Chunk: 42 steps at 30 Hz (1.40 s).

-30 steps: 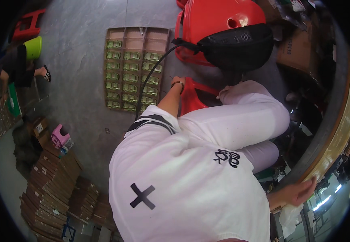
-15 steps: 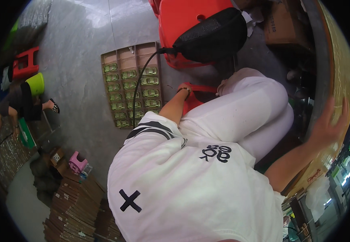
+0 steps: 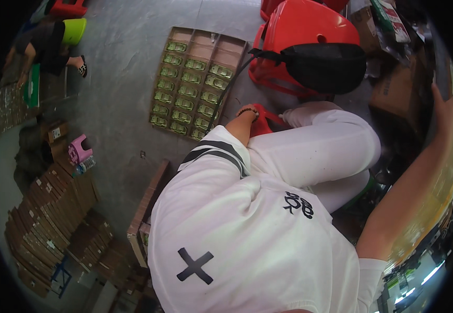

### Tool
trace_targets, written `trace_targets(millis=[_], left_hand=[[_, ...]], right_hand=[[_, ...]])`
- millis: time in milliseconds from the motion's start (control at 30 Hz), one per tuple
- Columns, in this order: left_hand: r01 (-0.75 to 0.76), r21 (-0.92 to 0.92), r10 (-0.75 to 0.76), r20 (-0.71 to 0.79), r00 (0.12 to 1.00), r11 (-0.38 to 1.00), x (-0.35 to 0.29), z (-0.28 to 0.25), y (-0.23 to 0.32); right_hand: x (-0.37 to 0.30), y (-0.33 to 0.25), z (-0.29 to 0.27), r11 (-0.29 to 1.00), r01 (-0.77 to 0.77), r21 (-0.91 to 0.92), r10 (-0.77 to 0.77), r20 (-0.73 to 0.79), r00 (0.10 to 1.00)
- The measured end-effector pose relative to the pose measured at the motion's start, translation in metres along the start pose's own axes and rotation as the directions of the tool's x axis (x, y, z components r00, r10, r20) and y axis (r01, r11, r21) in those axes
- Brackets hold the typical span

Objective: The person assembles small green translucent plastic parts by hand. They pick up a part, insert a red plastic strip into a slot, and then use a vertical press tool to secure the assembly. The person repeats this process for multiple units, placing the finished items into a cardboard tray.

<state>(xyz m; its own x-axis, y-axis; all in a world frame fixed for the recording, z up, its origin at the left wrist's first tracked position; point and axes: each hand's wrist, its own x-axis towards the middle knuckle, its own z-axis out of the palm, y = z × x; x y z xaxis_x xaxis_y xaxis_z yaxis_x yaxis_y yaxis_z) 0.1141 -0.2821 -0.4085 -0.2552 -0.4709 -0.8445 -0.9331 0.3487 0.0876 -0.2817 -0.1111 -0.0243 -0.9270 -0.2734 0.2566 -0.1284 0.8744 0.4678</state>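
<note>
My left hand [image 3: 251, 108], with a beaded bracelet at its wrist, is at a red plastic stool [image 3: 261, 124] beside my bent white-trousered leg. Its fingers are mostly hidden, so their grip cannot be made out. Out at the right edge my right hand [image 3: 446, 112] is raised, fingers apart and nothing in it, by a yellowish plastic-wrapped surface [image 3: 429, 221]. Left of the stool, a shallow divided tray [image 3: 198, 39] lies on the floor with several yellow-green toy cars [image 3: 187, 91] in three columns. Some compartments at its far end hold no car.
Ahead, a larger red stool [image 3: 310, 23] carries a black bag [image 3: 326, 68] with a dark cord reaching over the tray. Cardboard boxes [image 3: 401, 86] stand at the right. Flattened cartons [image 3: 51, 214] and a pink stool [image 3: 80, 149] are at left; another person [image 3: 49, 44] sits far left.
The view has swung, so the tray and red stools appear farther right and higher. My right arm now reaches farther out to the right. My left hand stays at the small red stool.
</note>
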Motion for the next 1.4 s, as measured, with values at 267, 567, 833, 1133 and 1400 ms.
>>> trace_targets(millis=[267, 567, 833, 1133, 1400], left_hand=[[-0.245, 0.112, 0.241, 0.047, 0.969, 0.963, -0.026, -0.019, 0.051], [-0.82, 0.234, 0.676, 0.472, 0.566, 0.522, -0.146, -0.13, 0.136], [-0.619, -0.618, 0.723, -0.116, 0.681, 0.484, -0.075, -0.335, 0.003], [0.173, -0.373, -0.241, -0.145, 0.96, 0.912, 0.19, -0.083, -0.172], [0.297, -0.298, -0.263, 0.149, 0.953, 0.907, 0.182, -0.015, -0.132]], right_hand=[[-0.025, -0.014, -0.002, 0.965, -0.176, -0.195, 0.159, -0.1, 0.982], [-0.028, -0.027, -0.015, 0.981, -0.16, -0.111, 0.145, -0.136, 0.98], [-0.018, 0.018, 0.021, 0.981, -0.186, -0.049, 0.174, -0.187, 0.967], [-0.015, 0.006, -0.002, 0.887, -0.445, -0.126, 0.405, -0.254, 0.878], [-0.011, 0.014, -0.003, 0.82, -0.502, -0.276, 0.379, -0.395, 0.837]])
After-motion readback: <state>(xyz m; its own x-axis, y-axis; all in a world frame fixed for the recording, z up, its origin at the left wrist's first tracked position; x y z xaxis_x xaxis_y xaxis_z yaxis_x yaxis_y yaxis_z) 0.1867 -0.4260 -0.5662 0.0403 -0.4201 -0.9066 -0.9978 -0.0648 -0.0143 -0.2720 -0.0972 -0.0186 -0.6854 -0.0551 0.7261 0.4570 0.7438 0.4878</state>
